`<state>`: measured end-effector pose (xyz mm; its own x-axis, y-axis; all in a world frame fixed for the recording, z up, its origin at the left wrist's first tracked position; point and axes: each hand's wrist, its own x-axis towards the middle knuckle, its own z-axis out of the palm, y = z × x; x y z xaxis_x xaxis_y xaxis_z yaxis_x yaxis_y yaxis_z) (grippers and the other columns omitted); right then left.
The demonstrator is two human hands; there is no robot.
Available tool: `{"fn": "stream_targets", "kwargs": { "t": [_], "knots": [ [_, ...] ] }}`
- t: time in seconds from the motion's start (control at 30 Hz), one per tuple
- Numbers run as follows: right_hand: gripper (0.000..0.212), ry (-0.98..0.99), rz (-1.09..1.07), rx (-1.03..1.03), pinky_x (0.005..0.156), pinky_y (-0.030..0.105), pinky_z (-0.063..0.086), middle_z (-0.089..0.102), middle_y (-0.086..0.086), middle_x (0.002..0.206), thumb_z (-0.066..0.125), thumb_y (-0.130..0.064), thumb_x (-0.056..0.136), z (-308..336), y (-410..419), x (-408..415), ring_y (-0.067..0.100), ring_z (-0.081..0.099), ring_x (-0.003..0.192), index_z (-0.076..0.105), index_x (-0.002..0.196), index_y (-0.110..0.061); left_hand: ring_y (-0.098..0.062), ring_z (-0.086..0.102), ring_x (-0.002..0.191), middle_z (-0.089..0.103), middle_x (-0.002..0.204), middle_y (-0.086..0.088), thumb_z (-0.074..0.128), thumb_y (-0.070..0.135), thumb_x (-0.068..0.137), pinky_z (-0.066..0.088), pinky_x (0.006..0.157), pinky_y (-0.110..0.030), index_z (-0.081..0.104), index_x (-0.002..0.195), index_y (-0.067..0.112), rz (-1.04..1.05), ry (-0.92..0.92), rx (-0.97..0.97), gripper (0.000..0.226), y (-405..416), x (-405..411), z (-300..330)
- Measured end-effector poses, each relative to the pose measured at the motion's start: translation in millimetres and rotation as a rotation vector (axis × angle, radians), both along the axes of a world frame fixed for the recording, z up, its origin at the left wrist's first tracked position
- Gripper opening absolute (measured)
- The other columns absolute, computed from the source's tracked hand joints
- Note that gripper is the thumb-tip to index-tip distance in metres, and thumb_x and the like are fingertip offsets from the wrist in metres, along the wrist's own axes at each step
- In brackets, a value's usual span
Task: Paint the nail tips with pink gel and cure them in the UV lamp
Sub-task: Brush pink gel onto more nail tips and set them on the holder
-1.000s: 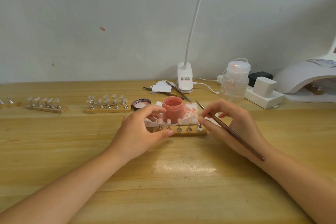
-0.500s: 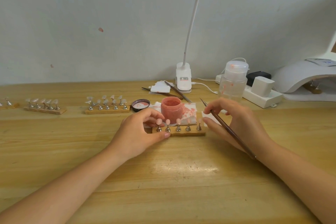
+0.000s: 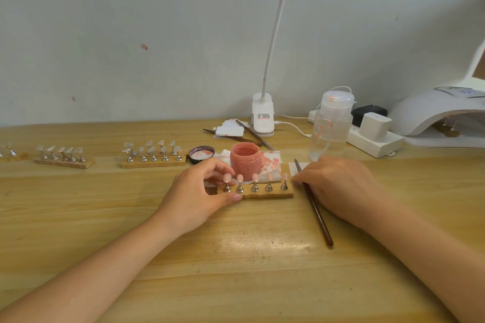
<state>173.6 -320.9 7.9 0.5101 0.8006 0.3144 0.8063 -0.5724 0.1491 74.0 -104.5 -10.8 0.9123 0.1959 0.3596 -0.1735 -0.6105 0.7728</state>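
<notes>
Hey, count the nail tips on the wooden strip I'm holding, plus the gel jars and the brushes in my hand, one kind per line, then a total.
Pink nail tips on the held wooden strip: 5
Pink gel jar: 1
Brush under the right hand: 1
Total: 7

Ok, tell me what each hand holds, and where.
The left hand pinches the wooden nail-tip stand at its left end. The right hand holds the brush near its upper part, fingers touching the stand's right end.
</notes>
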Motion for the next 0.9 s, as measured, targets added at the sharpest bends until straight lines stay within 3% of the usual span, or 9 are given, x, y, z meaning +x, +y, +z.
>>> {"fn": "stream_targets", "kwargs": {
  "t": [0.1, 0.2, 0.27, 0.37, 0.53, 0.6, 0.7, 0.77, 0.9],
  "knots": [
    [0.034, -0.051, 0.045, -0.062, 0.074, 0.019, 0.046, 0.066, -0.012, 0.107, 0.042, -0.025, 0.099, -1.1, 1.5, 1.0, 0.008, 0.058, 0.096, 0.049, 0.129, -0.04, 0.009, 0.06, 0.078, 0.066, 0.08, 0.003, 0.08, 0.007, 0.065, 0.038, 0.069, 0.0, 0.059, 0.083, 0.016, -0.007, -0.022, 0.007, 0.029, -1.9, -1.7, 1.9],
    [0.031, -0.086, 0.028, -0.029, 0.07, 0.024, 0.051, 0.069, -0.008, 0.099, 0.047, -0.021, 0.097, 5.0, 1.1, -4.3, 0.011, 0.062, 0.088, 0.056, 0.123, -0.034, 0.008, 0.06, 0.079, 0.066, 0.079, 0.005, 0.08, 0.009, 0.065, 0.037, 0.069, 0.0, 0.057, 0.079, 0.021, 0.001, -0.027, 0.009, 0.029, -2.3, -2.8, 3.0],
    [0.023, -0.102, 0.073, 0.116, 0.055, 0.031, 0.053, 0.072, -0.002, 0.08, 0.058, -0.015, 0.088, 12.0, -1.8, -8.3, 0.017, 0.066, 0.071, 0.069, 0.106, -0.024, 0.008, 0.059, 0.078, 0.067, 0.08, 0.006, 0.08, 0.01, 0.065, 0.036, 0.068, 0.0, 0.056, 0.078, 0.023, 0.011, -0.028, 0.018, 0.03, -2.9, -3.6, 3.4],
    [0.016, -0.166, 0.173, 0.294, 0.038, 0.025, 0.047, 0.065, -0.003, 0.057, 0.058, -0.017, 0.08, 17.3, -12.1, -9.7, 0.015, 0.06, 0.047, 0.073, 0.074, -0.015, 0.011, 0.057, 0.077, 0.067, 0.079, 0.007, 0.08, 0.012, 0.065, 0.035, 0.066, 0.002, 0.056, 0.082, 0.025, 0.039, -0.041, -0.002, 0.032, -4.6, -4.4, 4.3],
    [0.029, -0.147, 0.208, 0.376, 0.034, 0.021, 0.039, 0.052, -0.006, 0.045, 0.047, -0.023, 0.077, 9.8, -53.3, -2.6, 0.011, 0.046, 0.038, 0.065, 0.056, -0.013, 0.014, 0.054, 0.088, 0.069, 0.083, 0.016, 0.077, 0.032, 0.058, 0.031, 0.066, 0.005, 0.055, 0.092, 0.031, 0.074, -0.048, -0.043, 0.041, -7.3, -7.7, 8.9],
    [0.031, -0.119, 0.176, 0.399, 0.035, 0.02, 0.036, 0.048, -0.007, 0.043, 0.046, -0.022, 0.076, 5.1, -67.9, 1.6, 0.009, 0.043, 0.037, 0.061, 0.051, -0.013, 0.019, 0.052, 0.086, 0.067, 0.084, 0.023, 0.076, 0.03, 0.058, 0.028, 0.066, 0.007, 0.055, 0.092, 0.032, 0.064, -0.071, -0.037, 0.04, -11.8, -10.5, 13.1],
    [0.035, 0.031, 0.079, 0.478, 0.04, 0.014, 0.029, 0.047, -0.008, 0.042, 0.044, -0.027, 0.078, 1.7, -77.9, 9.5, 0.002, 0.037, 0.038, 0.06, 0.05, -0.013, 0.015, 0.054, 0.084, 0.065, 0.087, 0.02, 0.078, 0.021, 0.06, 0.03, 0.067, 0.005, 0.055, 0.09, 0.033, 0.027, -0.083, -0.023, 0.04, -20.1, -12.4, 25.0],
    [0.032, 0.184, -0.017, 0.542, 0.043, 0.012, 0.029, 0.049, -0.005, 0.042, 0.051, -0.027, 0.081, 4.5, -82.6, 17.6, 0.007, 0.043, 0.042, 0.063, 0.054, -0.013, 0.01, 0.055, 0.081, 0.067, 0.084, 0.018, 0.079, 0.022, 0.058, 0.032, 0.066, 0.001, 0.056, 0.09, 0.033, -0.012, -0.083, -0.012, 0.041, -31.3, -10.7, 37.7],
    [0.031, 0.596, -0.212, 0.544, 0.053, 0.014, 0.034, 0.059, -0.006, 0.05, 0.06, -0.018, 0.083, 22.0, -105.0, 37.0, -0.001, 0.049, 0.05, 0.065, 0.055, -0.027, 0.004, 0.057, 0.08, 0.068, 0.085, 0.022, 0.074, 0.04, 0.054, 0.036, 0.075, -0.005, 0.055, 0.091, 0.039, -0.149, -0.084, -0.08, 0.042, -81.2, 5.0, 54.4]
  ]
}}
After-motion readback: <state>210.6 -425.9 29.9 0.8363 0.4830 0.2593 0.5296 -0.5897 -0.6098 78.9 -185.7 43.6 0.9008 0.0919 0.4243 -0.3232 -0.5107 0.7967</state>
